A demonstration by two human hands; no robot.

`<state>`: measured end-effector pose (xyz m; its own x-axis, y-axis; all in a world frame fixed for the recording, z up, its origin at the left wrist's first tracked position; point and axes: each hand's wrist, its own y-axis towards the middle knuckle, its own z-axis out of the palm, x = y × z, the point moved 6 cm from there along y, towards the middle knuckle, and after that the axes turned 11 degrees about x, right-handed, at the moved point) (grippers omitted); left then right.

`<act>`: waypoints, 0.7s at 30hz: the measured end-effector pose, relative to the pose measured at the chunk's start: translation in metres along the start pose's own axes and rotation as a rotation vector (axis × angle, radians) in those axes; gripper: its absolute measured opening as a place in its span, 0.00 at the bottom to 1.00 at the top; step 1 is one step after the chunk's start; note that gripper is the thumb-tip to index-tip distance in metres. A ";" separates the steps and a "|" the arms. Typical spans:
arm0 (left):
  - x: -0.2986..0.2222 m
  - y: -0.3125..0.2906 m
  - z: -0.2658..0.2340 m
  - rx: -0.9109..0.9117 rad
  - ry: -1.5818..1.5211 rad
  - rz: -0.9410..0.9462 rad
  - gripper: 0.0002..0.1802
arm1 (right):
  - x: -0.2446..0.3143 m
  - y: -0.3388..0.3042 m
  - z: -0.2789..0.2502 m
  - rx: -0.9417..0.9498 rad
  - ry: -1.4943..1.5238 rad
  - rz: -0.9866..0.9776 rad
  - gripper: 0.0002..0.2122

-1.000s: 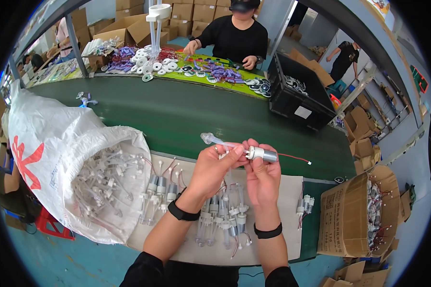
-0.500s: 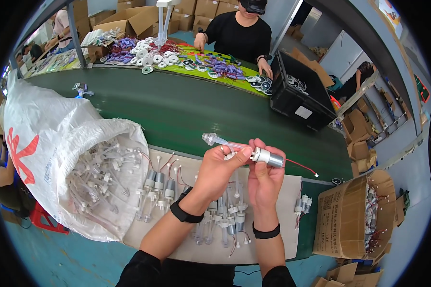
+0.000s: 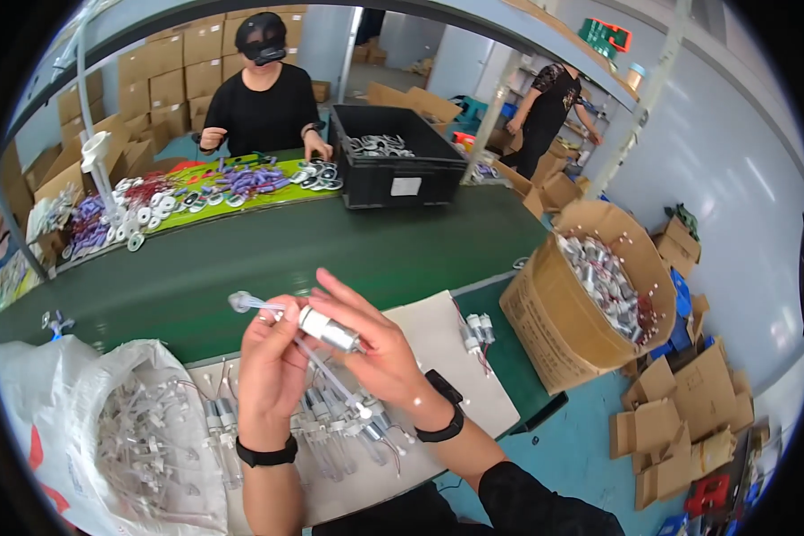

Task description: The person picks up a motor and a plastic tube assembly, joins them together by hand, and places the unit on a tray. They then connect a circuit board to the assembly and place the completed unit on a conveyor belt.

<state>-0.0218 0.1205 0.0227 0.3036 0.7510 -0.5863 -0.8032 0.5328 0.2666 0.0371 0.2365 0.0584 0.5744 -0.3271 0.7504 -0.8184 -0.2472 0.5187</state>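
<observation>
Above the work board, my left hand [image 3: 272, 375] pinches a clear plastic tube [image 3: 263, 305] close to a small silver motor pump with a white head [image 3: 329, 330]. A clear, ribbed tip [image 3: 238, 302] ends the tube on the far left. My right hand [image 3: 380, 353] holds the motor's silver body between thumb and fingers, its upper fingers stretched out. A second thin clear tube [image 3: 326, 371] slants down from between the hands to a white end piece. Whether the first tube is seated on the pump is hidden by my left fingers. Several motor pumps with tubes [image 3: 317, 406] lie on the board below.
At the left, an open white woven sack [image 3: 71, 384] holds several clear tube parts. A cardboard box of motors [image 3: 545, 335] stands at the right. Beyond the green conveyor belt [image 3: 402, 241], a person works beside a black crate [image 3: 393, 183]. Two motors [image 3: 478, 330] lie at the board's right edge.
The view has swung to the right, bringing the motor box further in. My right fingers have loosened and straightened along the motor; the slanting thin tube now shows below it.
</observation>
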 end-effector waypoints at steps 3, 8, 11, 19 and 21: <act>-0.009 -0.008 -0.008 -0.002 0.038 -0.052 0.06 | -0.010 -0.016 -0.002 -0.002 0.504 0.085 0.25; 0.014 -0.004 0.011 0.087 0.507 -0.194 0.09 | -0.020 -0.057 0.008 0.124 1.380 0.452 0.29; 0.035 -0.009 0.024 0.156 0.663 -0.377 0.18 | -0.029 -0.074 0.008 0.253 0.796 0.610 0.28; 0.023 -0.010 0.007 0.088 1.171 -0.271 0.30 | -0.042 -0.129 -0.044 -0.285 0.780 0.673 0.12; 0.011 -0.007 -0.001 0.060 0.999 -0.232 0.31 | -0.051 -0.143 -0.085 -0.385 0.414 0.699 0.11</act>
<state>-0.0134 0.1246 0.0134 -0.1399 -0.0259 -0.9898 -0.7438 0.6627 0.0877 0.1232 0.3660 -0.0195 -0.0478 0.0848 0.9952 -0.9704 0.2323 -0.0664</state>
